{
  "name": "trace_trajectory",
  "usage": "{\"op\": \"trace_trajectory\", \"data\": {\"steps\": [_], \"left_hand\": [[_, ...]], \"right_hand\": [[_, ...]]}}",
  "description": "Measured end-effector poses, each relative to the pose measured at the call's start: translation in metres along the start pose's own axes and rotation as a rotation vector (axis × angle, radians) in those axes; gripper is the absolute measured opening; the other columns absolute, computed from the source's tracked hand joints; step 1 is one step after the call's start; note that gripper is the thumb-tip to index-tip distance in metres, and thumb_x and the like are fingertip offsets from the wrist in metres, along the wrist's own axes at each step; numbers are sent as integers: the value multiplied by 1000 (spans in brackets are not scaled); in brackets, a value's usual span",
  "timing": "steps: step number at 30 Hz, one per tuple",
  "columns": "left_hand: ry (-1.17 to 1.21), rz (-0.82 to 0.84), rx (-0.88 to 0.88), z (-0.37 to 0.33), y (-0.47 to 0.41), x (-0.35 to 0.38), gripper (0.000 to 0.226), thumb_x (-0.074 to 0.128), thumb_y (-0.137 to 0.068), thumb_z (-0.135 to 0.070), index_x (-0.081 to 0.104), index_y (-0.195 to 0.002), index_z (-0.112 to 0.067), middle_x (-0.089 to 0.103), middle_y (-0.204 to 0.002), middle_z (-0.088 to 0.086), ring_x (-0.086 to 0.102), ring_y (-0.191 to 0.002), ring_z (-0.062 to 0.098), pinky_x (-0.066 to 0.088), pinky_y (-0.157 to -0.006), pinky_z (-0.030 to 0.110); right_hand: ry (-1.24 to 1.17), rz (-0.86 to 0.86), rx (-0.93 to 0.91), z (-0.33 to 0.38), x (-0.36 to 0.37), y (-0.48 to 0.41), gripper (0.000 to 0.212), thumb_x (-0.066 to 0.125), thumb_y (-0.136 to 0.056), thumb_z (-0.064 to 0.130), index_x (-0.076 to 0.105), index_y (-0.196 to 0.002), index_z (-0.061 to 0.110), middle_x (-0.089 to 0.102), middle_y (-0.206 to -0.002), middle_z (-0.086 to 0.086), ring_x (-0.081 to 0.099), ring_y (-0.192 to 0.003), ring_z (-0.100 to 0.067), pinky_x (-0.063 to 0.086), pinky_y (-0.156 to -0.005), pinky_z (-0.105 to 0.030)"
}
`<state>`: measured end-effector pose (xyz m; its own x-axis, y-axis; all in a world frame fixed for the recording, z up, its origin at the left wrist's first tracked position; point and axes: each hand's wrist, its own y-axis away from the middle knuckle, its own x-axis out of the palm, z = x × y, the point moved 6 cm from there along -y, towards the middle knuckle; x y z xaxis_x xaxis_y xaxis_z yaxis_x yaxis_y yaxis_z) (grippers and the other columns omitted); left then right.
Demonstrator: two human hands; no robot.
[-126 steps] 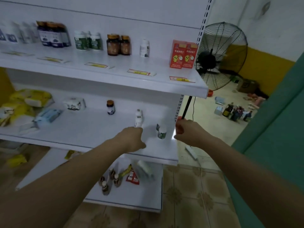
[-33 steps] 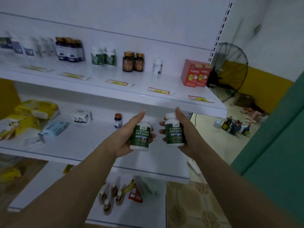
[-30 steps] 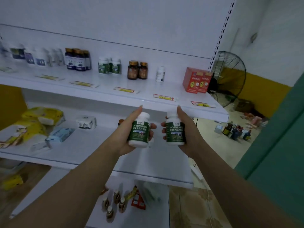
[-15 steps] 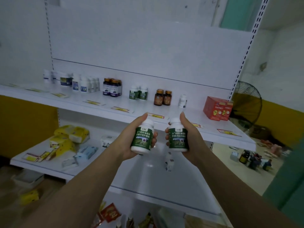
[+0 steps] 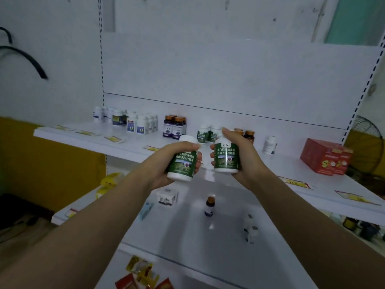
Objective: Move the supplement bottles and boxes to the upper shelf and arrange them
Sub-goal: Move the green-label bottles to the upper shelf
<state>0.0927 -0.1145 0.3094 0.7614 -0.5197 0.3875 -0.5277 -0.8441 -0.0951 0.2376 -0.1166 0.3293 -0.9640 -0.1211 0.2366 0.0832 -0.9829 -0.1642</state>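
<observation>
My left hand [image 5: 164,163] grips a white bottle with a green label [image 5: 183,163], tilted slightly. My right hand [image 5: 243,161] grips a matching green-label bottle [image 5: 226,157], held upright. Both bottles hover just in front of the upper shelf [image 5: 129,148]. Behind them on that shelf stand two more green-label bottles [image 5: 206,134], amber bottles [image 5: 249,135], dark purple-label bottles [image 5: 175,127], several white bottles [image 5: 133,123], a lone white bottle [image 5: 269,144] and red boxes [image 5: 325,156].
On the lower shelf [image 5: 187,232] stand a small brown-capped bottle [image 5: 209,206], a white box [image 5: 167,197], a light blue box [image 5: 145,210], small white items [image 5: 250,228] and yellow packets [image 5: 108,181]. Red and yellow sachets [image 5: 141,274] lie below. A fan [image 5: 366,147] stands at right.
Both hands picked up green-label bottles from the lower shelf and have raised them toward the upper shelf. The view has tilted upward.
</observation>
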Motion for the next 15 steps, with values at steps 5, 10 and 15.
{"op": "trace_trajectory", "data": {"steps": [5,10,15], "left_hand": [[-95,-4,51,-23,-63,-19,20,69,-66,-18,62,-83,-10,67,-75,7,61,-62,18,54,-62,27],[-95,-12,63,-36,-135,-37,24,70,-66,-15,59,-87,-12,67,-72,5,63,-68,18,54,-74,30],[-136,-45,89,-47,-208,-53,26,68,-76,-15,57,-100,-13,68,-84,6,65,-75,21,54,-73,36]], "right_hand": [[58,20,-53,9,-16,-63,13,59,-90,29,59,-85,17,69,-71,-4,64,-61,-16,54,-64,-32],[47,27,-64,7,-39,-134,12,60,-89,30,60,-87,18,69,-78,-3,67,-67,-17,55,-66,-31],[53,-9,-41,6,-67,-199,20,62,-88,31,61,-97,13,71,-92,-9,68,-84,-26,55,-87,-43]]}}
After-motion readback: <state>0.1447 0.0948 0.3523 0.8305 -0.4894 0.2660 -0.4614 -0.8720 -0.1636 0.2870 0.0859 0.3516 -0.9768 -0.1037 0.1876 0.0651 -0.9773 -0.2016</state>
